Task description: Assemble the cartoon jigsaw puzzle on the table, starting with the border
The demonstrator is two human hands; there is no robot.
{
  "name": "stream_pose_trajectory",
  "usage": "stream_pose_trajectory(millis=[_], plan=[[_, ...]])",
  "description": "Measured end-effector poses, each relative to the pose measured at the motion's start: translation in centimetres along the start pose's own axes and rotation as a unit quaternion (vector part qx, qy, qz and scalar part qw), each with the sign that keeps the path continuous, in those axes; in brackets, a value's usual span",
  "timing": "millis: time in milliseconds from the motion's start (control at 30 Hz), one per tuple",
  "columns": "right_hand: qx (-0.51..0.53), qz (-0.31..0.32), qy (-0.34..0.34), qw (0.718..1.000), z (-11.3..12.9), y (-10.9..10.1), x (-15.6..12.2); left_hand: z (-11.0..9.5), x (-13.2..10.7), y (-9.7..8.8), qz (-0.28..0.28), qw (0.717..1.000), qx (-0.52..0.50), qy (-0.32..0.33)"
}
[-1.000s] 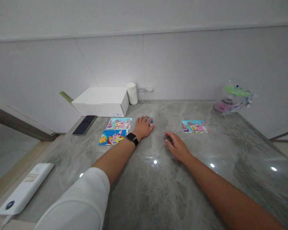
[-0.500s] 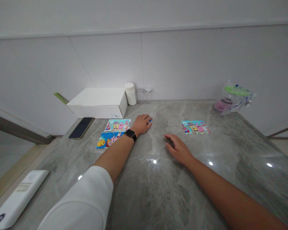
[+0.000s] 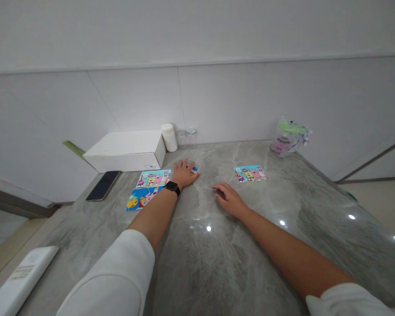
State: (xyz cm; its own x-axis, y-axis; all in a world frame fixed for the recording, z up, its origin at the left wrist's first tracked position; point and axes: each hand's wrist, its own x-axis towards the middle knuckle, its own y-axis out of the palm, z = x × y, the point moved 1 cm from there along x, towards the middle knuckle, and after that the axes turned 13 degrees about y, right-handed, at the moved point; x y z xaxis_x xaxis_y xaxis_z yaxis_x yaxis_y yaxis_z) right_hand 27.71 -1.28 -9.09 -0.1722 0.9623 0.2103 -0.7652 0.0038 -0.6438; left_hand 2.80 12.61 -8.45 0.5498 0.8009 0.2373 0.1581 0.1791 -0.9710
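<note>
On the grey tabletop (image 3: pixel 217 263), the left hand (image 3: pixel 185 172) lies flat, fingers spread, over a blue cartoon card (image 3: pixel 194 170); the right hand (image 3: pixel 229 202) rests open and empty nearby. Card's print unreadable.

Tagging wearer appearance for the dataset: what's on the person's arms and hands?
Both hands bare, no gloves. The left hand has a black smartwatch at its wrist; the right hand wears nothing visible. White sleeves: left sleeve ends near the elbow, right sleeve shows at the bottom edge.
</note>
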Motion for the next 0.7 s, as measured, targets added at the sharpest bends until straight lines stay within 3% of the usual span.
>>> stream_pose_trajectory(millis=[367, 433, 533, 633, 700], plan=[[-0.011, 0.013, -0.011, 1.000, 0.0, -0.2, 0.3, -0.8, -0.1, -1.6, -0.002, 1.000, -0.001, 0.028], [-0.025, -0.010, -0.012, 1.000, -0.9, -1.7, 1.2, -1.4, 0.0, -2.4, -0.021, 0.999, -0.011, 0.039], [-0.081, -0.097, 0.037, 0.991, -3.7, -5.9, 2.8, -2.6, -0.9, -4.2, -0.079, 0.992, -0.059, 0.073], [-0.170, -0.168, 0.117, 0.964, -7.7, -10.4, 3.7, -4.3, -3.9, -6.1, -0.143, 0.973, -0.143, 0.111], [-0.249, -0.156, 0.168, 0.941, -10.1, -12.1, 3.6, -5.2, -7.2, -7.2, -0.152, 0.963, -0.179, 0.131]])
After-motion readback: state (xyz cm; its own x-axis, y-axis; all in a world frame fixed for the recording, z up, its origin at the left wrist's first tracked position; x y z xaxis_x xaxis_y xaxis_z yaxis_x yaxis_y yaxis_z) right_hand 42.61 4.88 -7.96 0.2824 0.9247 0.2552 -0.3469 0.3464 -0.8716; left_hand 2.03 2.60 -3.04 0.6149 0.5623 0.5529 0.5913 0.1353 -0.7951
